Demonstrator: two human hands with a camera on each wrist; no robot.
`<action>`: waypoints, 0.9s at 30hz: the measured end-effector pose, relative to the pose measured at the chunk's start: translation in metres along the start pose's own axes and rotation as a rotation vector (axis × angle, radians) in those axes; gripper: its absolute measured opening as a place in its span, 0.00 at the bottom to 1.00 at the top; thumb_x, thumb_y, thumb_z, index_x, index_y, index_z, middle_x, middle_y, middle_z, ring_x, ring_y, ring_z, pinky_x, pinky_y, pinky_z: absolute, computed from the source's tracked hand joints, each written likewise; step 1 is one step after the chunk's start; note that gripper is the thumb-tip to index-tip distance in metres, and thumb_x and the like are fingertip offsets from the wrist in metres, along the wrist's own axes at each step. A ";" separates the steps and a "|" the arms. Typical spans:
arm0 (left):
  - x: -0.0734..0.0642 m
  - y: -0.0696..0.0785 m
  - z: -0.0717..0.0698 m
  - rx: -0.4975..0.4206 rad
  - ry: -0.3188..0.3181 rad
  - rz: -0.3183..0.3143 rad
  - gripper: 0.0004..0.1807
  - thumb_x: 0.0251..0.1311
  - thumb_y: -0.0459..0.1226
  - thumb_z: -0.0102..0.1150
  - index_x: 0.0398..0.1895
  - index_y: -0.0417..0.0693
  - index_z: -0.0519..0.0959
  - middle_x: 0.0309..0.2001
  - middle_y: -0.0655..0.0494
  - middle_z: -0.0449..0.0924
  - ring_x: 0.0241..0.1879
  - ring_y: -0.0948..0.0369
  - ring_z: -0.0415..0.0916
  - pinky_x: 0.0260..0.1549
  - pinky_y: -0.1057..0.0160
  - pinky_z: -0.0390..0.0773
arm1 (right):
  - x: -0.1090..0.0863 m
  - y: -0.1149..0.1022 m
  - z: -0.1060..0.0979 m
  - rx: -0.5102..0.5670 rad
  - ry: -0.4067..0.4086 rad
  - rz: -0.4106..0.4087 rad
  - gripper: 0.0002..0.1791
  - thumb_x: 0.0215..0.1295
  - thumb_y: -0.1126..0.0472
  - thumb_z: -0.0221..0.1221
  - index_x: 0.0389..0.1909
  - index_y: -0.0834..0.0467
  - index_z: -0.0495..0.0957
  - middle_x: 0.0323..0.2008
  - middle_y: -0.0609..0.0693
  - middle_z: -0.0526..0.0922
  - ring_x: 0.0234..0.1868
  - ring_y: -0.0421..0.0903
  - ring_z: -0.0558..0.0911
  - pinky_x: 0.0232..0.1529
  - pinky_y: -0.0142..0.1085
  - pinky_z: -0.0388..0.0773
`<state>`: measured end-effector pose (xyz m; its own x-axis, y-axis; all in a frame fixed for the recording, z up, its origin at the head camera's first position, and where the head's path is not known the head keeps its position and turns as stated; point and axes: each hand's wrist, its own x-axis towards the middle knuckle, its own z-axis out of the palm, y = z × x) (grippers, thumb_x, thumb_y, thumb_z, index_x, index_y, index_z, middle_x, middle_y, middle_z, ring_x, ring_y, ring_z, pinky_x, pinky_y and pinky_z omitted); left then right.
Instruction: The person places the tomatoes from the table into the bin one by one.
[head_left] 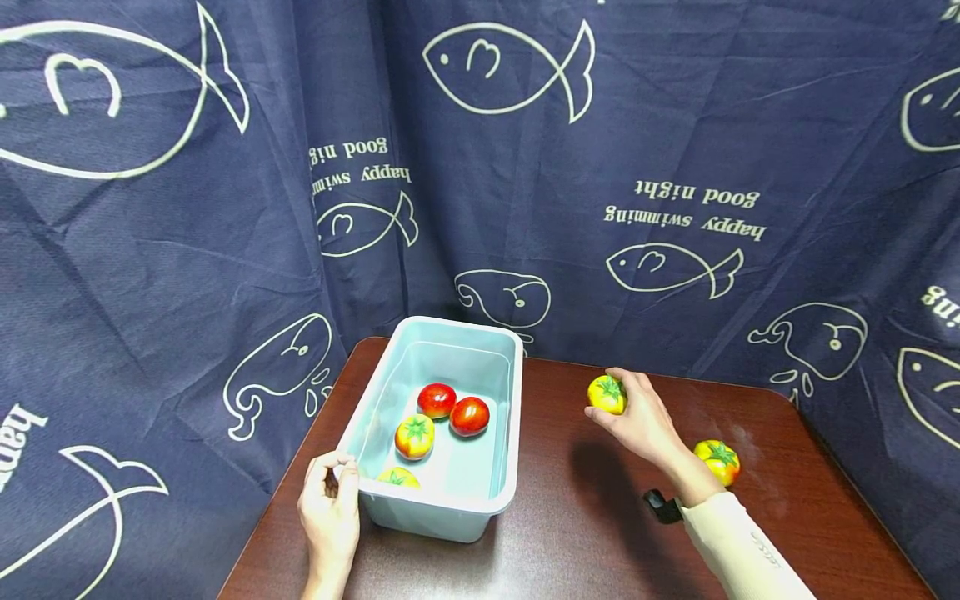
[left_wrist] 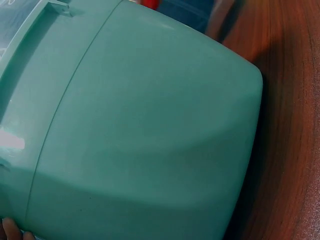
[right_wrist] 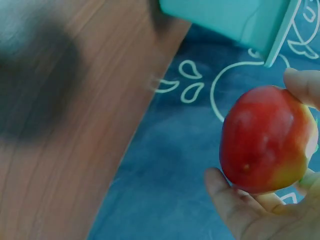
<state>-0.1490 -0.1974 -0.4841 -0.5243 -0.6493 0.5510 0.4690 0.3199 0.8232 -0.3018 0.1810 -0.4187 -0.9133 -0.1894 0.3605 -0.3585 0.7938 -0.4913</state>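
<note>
My right hand (head_left: 637,417) grips a tomato (head_left: 606,394), yellow with a green star-shaped top in the head view. In the right wrist view the same tomato (right_wrist: 265,142) shows a red underside, held between thumb and fingers above the table. The left hand (head_left: 330,504) pinches the near left corner of the rim of a pale blue plastic bin (head_left: 427,498). Inside the bin lie two red tomatoes (head_left: 469,416), a yellow-orange tomato (head_left: 415,437) and another yellow one (head_left: 400,477), partly hidden by the near wall. The left wrist view is mostly filled by the bin's outer wall (left_wrist: 150,115).
Another yellow-red tomato (head_left: 717,463) rests on the brown wooden table (head_left: 570,533), right of my right forearm. Under that wrist a black device (head_left: 663,507) shows. A dark blue curtain (head_left: 525,183) with fish drawings hangs behind and at both sides.
</note>
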 end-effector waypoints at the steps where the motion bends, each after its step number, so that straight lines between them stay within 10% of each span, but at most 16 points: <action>1: 0.000 0.001 0.000 0.000 -0.001 -0.004 0.06 0.53 0.16 0.55 0.33 0.26 0.76 0.34 0.59 0.76 0.33 0.72 0.71 0.32 0.78 0.68 | 0.000 -0.002 0.000 0.001 -0.001 -0.006 0.40 0.51 0.51 0.71 0.63 0.60 0.68 0.55 0.62 0.72 0.48 0.59 0.75 0.42 0.48 0.70; 27: 0.000 0.007 -0.001 0.042 -0.002 -0.022 0.07 0.53 0.17 0.55 0.33 0.29 0.77 0.34 0.59 0.75 0.29 0.72 0.68 0.28 0.78 0.66 | 0.011 -0.057 -0.006 0.072 0.023 -0.187 0.38 0.48 0.56 0.73 0.62 0.58 0.69 0.55 0.58 0.72 0.48 0.55 0.76 0.45 0.48 0.72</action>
<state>-0.1455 -0.1957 -0.4787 -0.5357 -0.6547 0.5334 0.4270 0.3349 0.8399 -0.2903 0.1369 -0.3823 -0.8249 -0.3158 0.4688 -0.5355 0.7021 -0.4693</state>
